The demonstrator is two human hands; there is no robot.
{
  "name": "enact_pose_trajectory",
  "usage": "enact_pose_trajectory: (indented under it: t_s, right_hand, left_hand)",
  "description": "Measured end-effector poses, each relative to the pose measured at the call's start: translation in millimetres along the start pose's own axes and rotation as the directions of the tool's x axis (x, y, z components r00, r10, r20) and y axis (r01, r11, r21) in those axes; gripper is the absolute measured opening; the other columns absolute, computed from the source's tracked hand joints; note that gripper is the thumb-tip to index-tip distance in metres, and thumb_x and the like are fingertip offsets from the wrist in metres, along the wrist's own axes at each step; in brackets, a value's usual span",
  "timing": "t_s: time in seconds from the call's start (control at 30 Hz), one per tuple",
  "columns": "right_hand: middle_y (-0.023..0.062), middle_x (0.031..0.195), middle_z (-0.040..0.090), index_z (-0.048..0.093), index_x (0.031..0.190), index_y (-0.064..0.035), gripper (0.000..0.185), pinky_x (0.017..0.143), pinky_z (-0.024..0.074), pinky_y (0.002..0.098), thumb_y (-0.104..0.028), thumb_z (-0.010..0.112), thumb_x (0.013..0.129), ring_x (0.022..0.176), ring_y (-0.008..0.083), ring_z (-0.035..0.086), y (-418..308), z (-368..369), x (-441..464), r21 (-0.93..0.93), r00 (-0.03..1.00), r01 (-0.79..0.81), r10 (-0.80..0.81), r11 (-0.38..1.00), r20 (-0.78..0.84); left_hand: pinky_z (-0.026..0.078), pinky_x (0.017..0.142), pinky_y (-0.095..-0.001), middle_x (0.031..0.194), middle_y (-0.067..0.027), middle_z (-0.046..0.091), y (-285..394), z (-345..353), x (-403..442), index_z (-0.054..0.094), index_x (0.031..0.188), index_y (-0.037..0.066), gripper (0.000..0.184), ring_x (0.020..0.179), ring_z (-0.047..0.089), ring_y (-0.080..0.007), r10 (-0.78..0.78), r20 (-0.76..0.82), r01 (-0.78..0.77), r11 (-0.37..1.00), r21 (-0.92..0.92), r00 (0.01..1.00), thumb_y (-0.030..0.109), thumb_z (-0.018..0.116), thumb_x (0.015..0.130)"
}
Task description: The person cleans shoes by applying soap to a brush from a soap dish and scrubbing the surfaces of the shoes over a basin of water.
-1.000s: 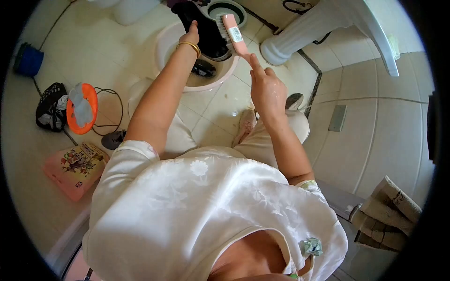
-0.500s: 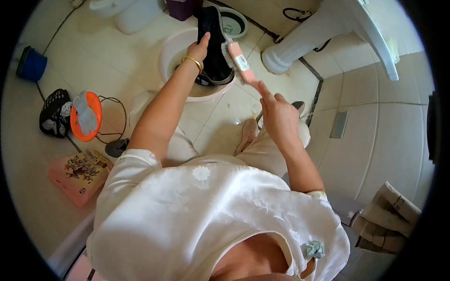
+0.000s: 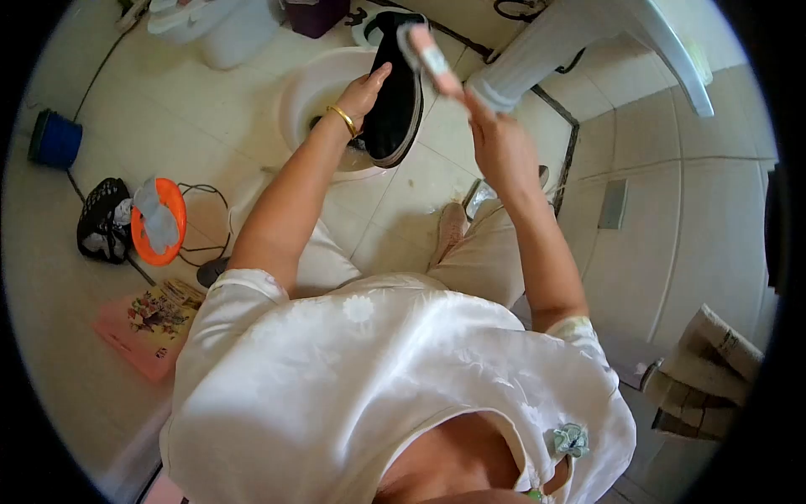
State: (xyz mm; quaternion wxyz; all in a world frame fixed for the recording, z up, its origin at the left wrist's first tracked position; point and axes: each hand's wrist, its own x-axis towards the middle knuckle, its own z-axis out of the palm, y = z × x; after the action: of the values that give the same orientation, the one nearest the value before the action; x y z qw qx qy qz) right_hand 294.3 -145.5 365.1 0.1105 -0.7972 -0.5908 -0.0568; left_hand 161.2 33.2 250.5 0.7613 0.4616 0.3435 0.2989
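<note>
My left hand [image 3: 363,94], with a gold bangle at the wrist, is closed on a black shoe [image 3: 393,109] with a pale sole edge. The shoe is held up over a white basin [image 3: 295,118] on the floor. Something dark sits in the basin, mostly hidden by my hand and the shoe. My right hand [image 3: 502,147] grips the handle of a pink scrubbing brush [image 3: 437,65]. The brush head, slightly blurred, is at the right side of the shoe's upper end; I cannot tell whether its bristles touch.
Right of the basin stands a white pedestal sink [image 3: 537,63]. Behind are a purple bin [image 3: 315,17] and a partly covered small basin [image 3: 365,32]. On the left lie an orange-rimmed bin [image 3: 172,223], a black mesh bag [image 3: 102,220], a blue pot [image 3: 55,139] and a pink packet [image 3: 151,328].
The shoe has turned in my left hand and shifted slightly right, showing more of its sole edge. My right hand and the brush have moved up along the shoe.
</note>
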Motion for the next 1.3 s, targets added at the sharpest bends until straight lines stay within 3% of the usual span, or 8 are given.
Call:
enact_pose_trajectory:
  t_s: [0.17, 0.5, 0.6, 0.73, 0.83, 1.0, 1.2, 1.3]
  right_hand:
    - [0.0180, 0.075, 0.059, 0.052, 0.121, -0.0197, 0.036, 0.057, 0.0457, 0.0432, -0.015, 0.053, 0.085, 0.065, 0.0349, 0.059, 5, 2, 13, 0.142, 0.997, 0.054, -0.045, 0.988, -0.065]
    - [0.0169, 0.073, 0.060, 0.054, 0.120, -0.0186, 0.034, 0.057, 0.0461, 0.0416, -0.016, 0.053, 0.085, 0.064, 0.0340, 0.059, 13, -5, 17, 0.129, 0.992, 0.053, -0.038, 0.990, -0.118]
    - [0.0164, 0.069, 0.059, 0.053, 0.120, -0.0180, 0.035, 0.053, 0.0466, 0.0412, -0.017, 0.053, 0.085, 0.059, 0.0330, 0.059, 9, -15, -17, 0.167, 0.987, 0.160, -0.157, 0.973, -0.035]
    - [0.0160, 0.067, 0.058, 0.054, 0.119, -0.0196, 0.034, 0.052, 0.0471, 0.0409, -0.020, 0.053, 0.086, 0.056, 0.0315, 0.059, 16, -11, -12, 0.176, 0.987, 0.157, -0.151, 0.972, -0.046]
    - [0.0156, 0.069, 0.058, 0.052, 0.121, -0.0236, 0.035, 0.050, 0.0458, 0.0397, -0.021, 0.052, 0.087, 0.058, 0.0308, 0.059, 26, -8, 16, 0.047, 0.989, 0.117, -0.113, 0.992, -0.096]
    - [0.0152, 0.069, 0.058, 0.047, 0.125, -0.0258, 0.037, 0.049, 0.0456, 0.0390, -0.022, 0.048, 0.089, 0.060, 0.0300, 0.060, 24, -39, -20, 0.003, 0.957, 0.262, -0.260, 0.965, 0.130]
    - [0.0144, 0.068, 0.058, 0.047, 0.125, -0.0247, 0.037, 0.047, 0.0451, 0.0392, -0.021, 0.046, 0.089, 0.059, 0.0290, 0.060, 45, -23, 26, -0.108, 0.987, 0.159, -0.161, 0.981, -0.011]
    - [0.0119, 0.065, 0.058, 0.048, 0.125, -0.0247, 0.040, 0.045, 0.0446, 0.0386, -0.018, 0.049, 0.086, 0.058, 0.0257, 0.061, 44, -23, 23, -0.150, 0.978, 0.205, -0.209, 0.967, -0.006]
  left_hand:
    - [0.042, 0.087, -0.0280, 0.113, -0.0101, 0.057, -23, -16, 31, 0.049, 0.120, -0.004, 0.061, 0.098, 0.054, -0.0184, 0.071, 0.034, -0.071, 0.997, -0.004, 0.997, 0.047, 0.051, 0.086]
    - [0.047, 0.076, -0.0319, 0.096, -0.0075, 0.062, 6, 0, 0, 0.057, 0.110, 0.003, 0.065, 0.081, 0.059, -0.0192, -0.231, 0.218, 0.254, 0.963, -0.086, 0.948, 0.061, 0.052, 0.079]
    - [0.050, 0.064, -0.0324, 0.083, -0.0050, 0.062, 21, 1, -15, 0.060, 0.102, 0.007, 0.060, 0.071, 0.059, -0.0180, -0.299, 0.069, 0.304, 0.947, -0.100, 0.952, 0.061, 0.051, 0.079]
    - [0.043, 0.037, -0.0308, 0.060, -0.0056, 0.056, -3, -14, 6, 0.059, 0.078, 0.014, 0.048, 0.041, 0.051, -0.0168, -0.314, 0.305, 0.392, 0.887, -0.244, 0.899, 0.061, 0.049, 0.080]
    - [0.032, 0.039, -0.0232, 0.050, -0.0001, 0.038, 9, 5, -3, 0.044, 0.065, 0.012, 0.051, 0.040, 0.036, -0.0113, -0.343, 0.311, 0.411, 0.892, -0.188, 0.886, 0.061, 0.049, 0.081]
    - [0.045, 0.045, -0.0283, 0.067, -0.0021, 0.060, -5, -14, 7, 0.062, 0.084, 0.013, 0.050, 0.052, 0.054, -0.0140, -0.246, 0.258, 0.291, 0.945, -0.151, 0.934, 0.062, 0.051, 0.079]
    - [0.047, 0.077, -0.0331, 0.095, -0.0096, 0.062, 11, 8, -8, 0.059, 0.107, 0.002, 0.064, 0.081, 0.058, -0.0201, -0.361, 0.147, 0.365, 0.931, 0.005, 0.921, 0.060, 0.054, 0.079]
    - [0.045, 0.080, -0.0325, 0.101, -0.0091, 0.061, -6, 1, 4, 0.056, 0.111, 0.000, 0.067, 0.087, 0.057, -0.0191, -0.072, 0.119, 0.072, 0.997, 0.005, 0.990, 0.059, 0.053, 0.080]
